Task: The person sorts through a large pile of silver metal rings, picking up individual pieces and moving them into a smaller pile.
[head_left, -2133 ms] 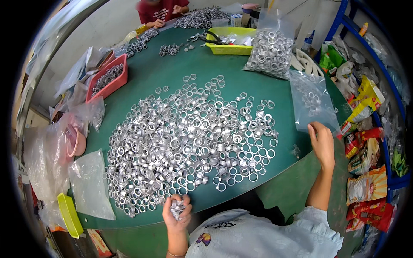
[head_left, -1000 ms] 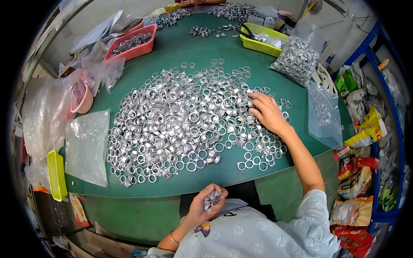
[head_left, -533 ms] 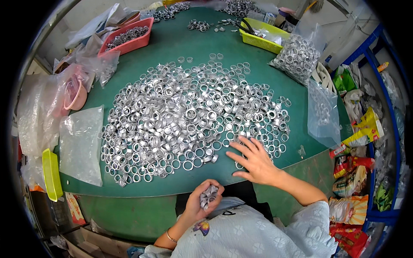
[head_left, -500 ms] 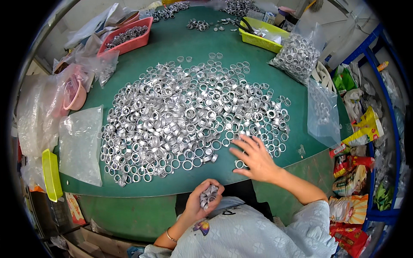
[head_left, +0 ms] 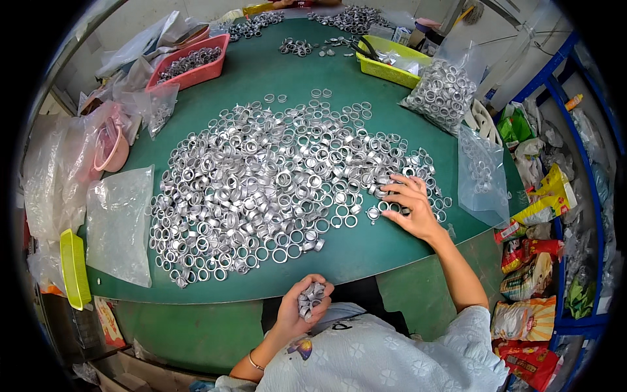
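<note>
A broad heap of silver metal rings (head_left: 241,189) covers the middle of the green table. My right hand (head_left: 417,214) is over the heap's right edge, fingers apart and curved, thumb toward the left. Just left of that thumb lies a small round metal piece (head_left: 373,213); whether the fingertips touch any ring I cannot tell. Close to my body, in front of the table's near edge, my left hand (head_left: 290,310) is closed around a handful of small grey metal pieces (head_left: 311,299), cupped against the palm.
A red bin (head_left: 219,62) of metal pieces stands back left, a yellow-green tray (head_left: 392,70) back right. Beside that tray leans a clear bag of rings (head_left: 444,95). Flat plastic bags (head_left: 121,225) lie at both sides. Another person's hands (head_left: 287,3) show at the far edge.
My right hand has moved right and slightly up along the heap, its fingers more curved. Several rings at the right edge have shifted. My left hand still holds its handful. Another person has appeared beyond the table.
</note>
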`<act>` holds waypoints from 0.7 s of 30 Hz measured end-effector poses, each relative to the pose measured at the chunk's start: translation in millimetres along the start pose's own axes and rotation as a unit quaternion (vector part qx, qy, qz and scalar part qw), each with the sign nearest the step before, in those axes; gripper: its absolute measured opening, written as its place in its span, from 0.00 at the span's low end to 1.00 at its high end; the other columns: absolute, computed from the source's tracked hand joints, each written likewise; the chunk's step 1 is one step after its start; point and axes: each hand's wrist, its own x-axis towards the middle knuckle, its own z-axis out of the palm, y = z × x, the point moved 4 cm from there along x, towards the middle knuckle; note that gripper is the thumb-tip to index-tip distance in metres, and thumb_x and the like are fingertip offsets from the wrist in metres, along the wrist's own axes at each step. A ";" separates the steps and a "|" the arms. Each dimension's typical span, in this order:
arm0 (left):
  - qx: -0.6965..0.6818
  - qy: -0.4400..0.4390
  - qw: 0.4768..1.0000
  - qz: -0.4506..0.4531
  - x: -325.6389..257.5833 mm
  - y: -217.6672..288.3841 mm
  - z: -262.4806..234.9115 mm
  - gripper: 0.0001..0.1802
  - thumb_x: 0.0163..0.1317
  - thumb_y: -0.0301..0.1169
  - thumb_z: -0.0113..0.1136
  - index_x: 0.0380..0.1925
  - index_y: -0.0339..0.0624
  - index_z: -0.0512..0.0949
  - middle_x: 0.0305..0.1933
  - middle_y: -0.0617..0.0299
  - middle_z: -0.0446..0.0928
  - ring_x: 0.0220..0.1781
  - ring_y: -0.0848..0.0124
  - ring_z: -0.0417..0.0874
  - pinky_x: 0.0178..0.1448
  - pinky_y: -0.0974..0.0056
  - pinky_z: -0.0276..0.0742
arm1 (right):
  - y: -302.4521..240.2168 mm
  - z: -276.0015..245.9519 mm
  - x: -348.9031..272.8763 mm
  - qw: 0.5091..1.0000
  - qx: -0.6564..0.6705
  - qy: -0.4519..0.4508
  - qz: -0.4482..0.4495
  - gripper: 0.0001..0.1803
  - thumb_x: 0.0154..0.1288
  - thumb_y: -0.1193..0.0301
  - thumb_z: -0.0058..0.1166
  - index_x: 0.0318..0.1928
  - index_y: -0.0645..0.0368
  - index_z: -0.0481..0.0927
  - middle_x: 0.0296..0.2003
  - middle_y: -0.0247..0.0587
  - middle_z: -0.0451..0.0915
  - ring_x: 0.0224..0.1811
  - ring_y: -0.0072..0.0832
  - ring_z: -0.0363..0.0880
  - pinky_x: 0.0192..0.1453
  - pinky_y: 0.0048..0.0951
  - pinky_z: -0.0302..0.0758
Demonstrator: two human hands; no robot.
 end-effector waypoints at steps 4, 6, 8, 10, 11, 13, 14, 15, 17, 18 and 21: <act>-0.005 -0.009 1.000 0.001 1.6 -0.8 2.6 0.13 0.64 0.38 0.43 0.38 0.41 0.70 0.33 0.56 0.66 0.17 0.76 0.62 0.12 0.76 0.54 | 7.3 3.2 5.3 0.984 0.082 0.099 0.123 0.11 0.46 0.69 0.63 0.32 0.57 0.79 0.34 0.32 0.77 0.47 0.32 0.70 0.56 0.37 0.56; 0.006 0.014 1.000 -0.003 0.9 -0.8 2.6 0.12 0.63 0.39 0.44 0.36 0.42 0.70 0.33 0.58 0.66 0.16 0.77 0.60 0.11 0.75 0.54 | 6.7 0.2 12.1 0.975 0.062 0.150 0.152 0.10 0.46 0.72 0.62 0.30 0.58 0.78 0.30 0.34 0.75 0.40 0.33 0.69 0.51 0.36 0.58; -0.001 0.032 0.999 -0.006 0.1 -0.1 3.8 0.12 0.63 0.39 0.44 0.35 0.43 0.70 0.33 0.59 0.66 0.15 0.77 0.59 0.11 0.75 0.54 | -1.7 0.8 20.8 0.987 -0.012 0.125 0.103 0.09 0.45 0.73 0.62 0.30 0.58 0.77 0.31 0.35 0.74 0.40 0.33 0.69 0.49 0.35 0.59; -0.027 0.041 0.999 -0.015 1.9 0.5 7.4 0.12 0.63 0.39 0.44 0.35 0.44 0.71 0.33 0.59 0.66 0.15 0.77 0.59 0.11 0.75 0.54 | -2.4 -0.1 22.0 0.991 -0.058 0.093 0.073 0.10 0.44 0.74 0.62 0.30 0.59 0.77 0.32 0.36 0.74 0.40 0.34 0.70 0.48 0.33 0.59; -0.035 0.043 0.998 -0.020 3.2 0.1 7.9 0.12 0.63 0.39 0.44 0.35 0.44 0.71 0.33 0.59 0.66 0.16 0.78 0.59 0.11 0.76 0.54 | -1.0 -4.9 19.6 0.989 -0.043 0.118 0.080 0.10 0.44 0.74 0.62 0.30 0.59 0.77 0.32 0.36 0.75 0.40 0.33 0.70 0.49 0.33 0.59; -0.051 0.048 0.997 -0.021 4.5 1.1 8.2 0.12 0.63 0.39 0.44 0.37 0.45 0.72 0.33 0.59 0.66 0.16 0.78 0.58 0.12 0.76 0.53 | -3.0 -10.9 19.9 0.981 -0.005 0.170 0.089 0.10 0.45 0.75 0.62 0.31 0.59 0.77 0.33 0.36 0.75 0.40 0.33 0.71 0.49 0.32 0.58; -0.054 0.041 0.997 -0.026 5.3 0.9 10.2 0.13 0.64 0.40 0.44 0.38 0.45 0.72 0.33 0.59 0.66 0.16 0.78 0.58 0.12 0.77 0.53 | -5.5 -13.6 16.3 0.971 0.078 0.183 0.134 0.09 0.45 0.75 0.61 0.30 0.60 0.77 0.34 0.36 0.76 0.41 0.32 0.71 0.50 0.33 0.60; -0.060 0.036 0.997 -0.030 4.3 0.1 12.2 0.13 0.64 0.40 0.44 0.39 0.45 0.72 0.34 0.59 0.67 0.16 0.78 0.58 0.12 0.77 0.53 | -21.5 -14.2 15.2 0.966 0.160 0.155 0.132 0.09 0.46 0.75 0.61 0.30 0.60 0.77 0.34 0.36 0.76 0.41 0.32 0.71 0.49 0.33 0.60; -0.053 0.047 0.997 -0.033 6.9 -2.3 20.8 0.15 0.65 0.41 0.43 0.43 0.44 0.71 0.35 0.58 0.67 0.18 0.77 0.60 0.13 0.77 0.55 | -58.0 -14.1 7.4 0.935 0.314 0.095 0.131 0.08 0.46 0.74 0.61 0.30 0.60 0.77 0.34 0.36 0.76 0.42 0.31 0.71 0.49 0.32 0.62; -0.037 0.062 0.997 -0.032 10.1 -1.9 34.0 0.16 0.65 0.41 0.42 0.45 0.44 0.70 0.35 0.58 0.68 0.20 0.77 0.62 0.13 0.77 0.57 | -79.4 -14.7 4.6 0.960 0.271 0.043 0.054 0.09 0.46 0.74 0.61 0.30 0.60 0.78 0.34 0.36 0.76 0.42 0.32 0.71 0.49 0.32 0.62; -0.045 0.039 0.997 -0.049 24.9 -4.0 35.2 0.19 0.66 0.42 0.41 0.50 0.43 0.67 0.36 0.56 0.69 0.22 0.77 0.64 0.13 0.77 0.57 | -119.0 -5.3 -2.1 0.974 0.212 -0.066 -0.037 0.09 0.47 0.73 0.61 0.32 0.58 0.79 0.35 0.35 0.76 0.43 0.31 0.72 0.51 0.31 0.63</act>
